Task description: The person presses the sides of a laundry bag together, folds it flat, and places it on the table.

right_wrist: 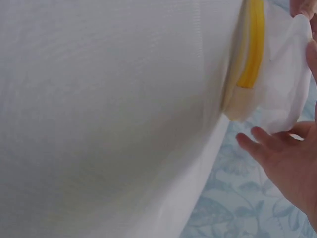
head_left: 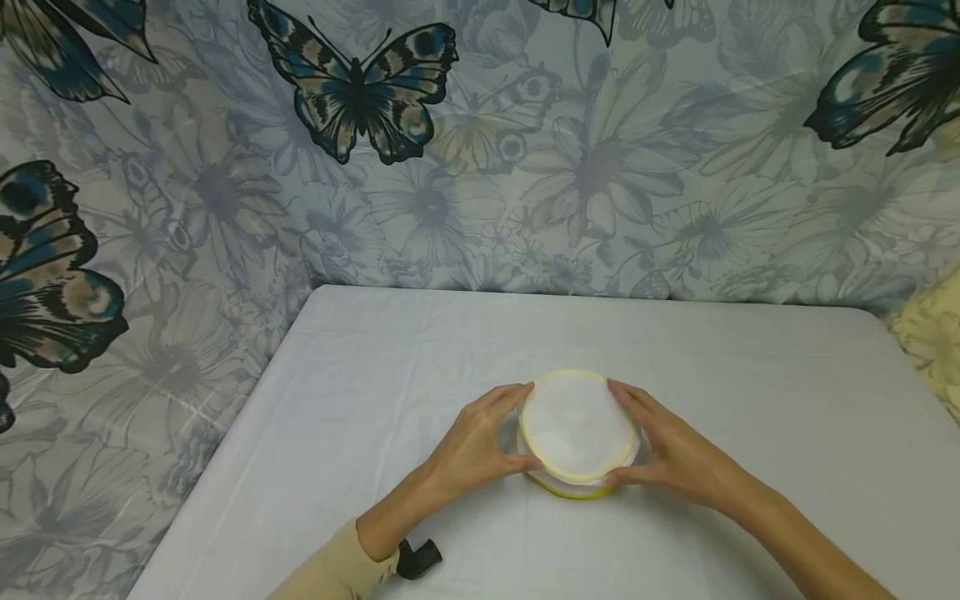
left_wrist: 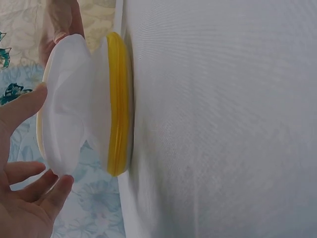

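A round white laundry bag (head_left: pixel 577 425) of thin, soft fabric stands on the white table, its flat top edged in pale yellow. Around its base runs a bright yellow zip band (left_wrist: pixel 117 104), which ends at a beige tab (right_wrist: pixel 240 103) in the right wrist view. My left hand (head_left: pixel 480 437) grips the left side of the upper rim, thumb at the near edge and fingers toward the far edge. On the opposite side my right hand (head_left: pixel 667 446) holds the same rim in a like way. Between raised top and base, the fabric wall sags in folds.
The white-covered table (head_left: pixel 420 350) reaches back to a hanging cloth (head_left: pixel 480 217) printed with butterflies and flowers. Near the left wrist a small black piece (head_left: pixel 420 559) sticks out by the beige sleeve (head_left: pixel 330 567). Yellowish cloth (head_left: pixel 933 333) hangs past the right edge.
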### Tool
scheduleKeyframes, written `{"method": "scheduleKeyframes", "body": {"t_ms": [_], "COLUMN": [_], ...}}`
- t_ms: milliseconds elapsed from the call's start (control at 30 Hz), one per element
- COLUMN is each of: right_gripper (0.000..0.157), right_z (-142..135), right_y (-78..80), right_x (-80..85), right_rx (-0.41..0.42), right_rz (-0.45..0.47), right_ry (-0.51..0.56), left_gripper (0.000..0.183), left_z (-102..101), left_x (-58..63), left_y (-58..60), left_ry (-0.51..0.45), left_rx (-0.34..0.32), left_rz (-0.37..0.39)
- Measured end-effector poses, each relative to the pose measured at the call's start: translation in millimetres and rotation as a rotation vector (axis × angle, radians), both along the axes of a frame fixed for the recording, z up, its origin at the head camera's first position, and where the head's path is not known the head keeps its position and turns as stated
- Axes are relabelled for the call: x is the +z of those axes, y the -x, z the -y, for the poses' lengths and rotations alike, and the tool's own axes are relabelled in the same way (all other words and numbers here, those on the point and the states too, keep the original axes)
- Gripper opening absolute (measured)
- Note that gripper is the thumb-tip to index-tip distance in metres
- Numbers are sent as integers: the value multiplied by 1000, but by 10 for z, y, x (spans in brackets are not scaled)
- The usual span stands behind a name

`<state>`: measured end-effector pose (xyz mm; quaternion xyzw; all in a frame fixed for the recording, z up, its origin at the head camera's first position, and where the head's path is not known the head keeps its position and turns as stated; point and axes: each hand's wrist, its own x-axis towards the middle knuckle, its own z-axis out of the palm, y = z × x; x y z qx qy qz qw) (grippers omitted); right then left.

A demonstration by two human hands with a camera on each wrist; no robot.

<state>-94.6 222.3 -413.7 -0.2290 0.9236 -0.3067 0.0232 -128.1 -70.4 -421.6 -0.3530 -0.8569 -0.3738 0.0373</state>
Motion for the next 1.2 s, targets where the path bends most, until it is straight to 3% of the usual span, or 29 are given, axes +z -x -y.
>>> {"method": "scheduleKeyframes", "body": {"t_ms": [300, 733, 1033, 1200], "right_gripper": [118, 116, 113, 113], "right_z": [11, 37, 44, 52], "right_y": [-16, -44, -44, -44], "right_x": [-101, -90, -114, -123], "right_rx": [2, -26, -27, -26], "right_rz": [-30, -11, -34, -4], "right_ry": [4, -7, -36, -29], "left_gripper": [92, 93, 91, 90], "left_z": [-16, -36, -53, -62], "left_x": [-75, -105, -136, -150], "left_y": [33, 23, 29, 27], "left_ry": [-42, -138, -68, -28], "left_rx": [-30, -19, -13, -7], "left_rz": [63, 288, 260, 262]}}
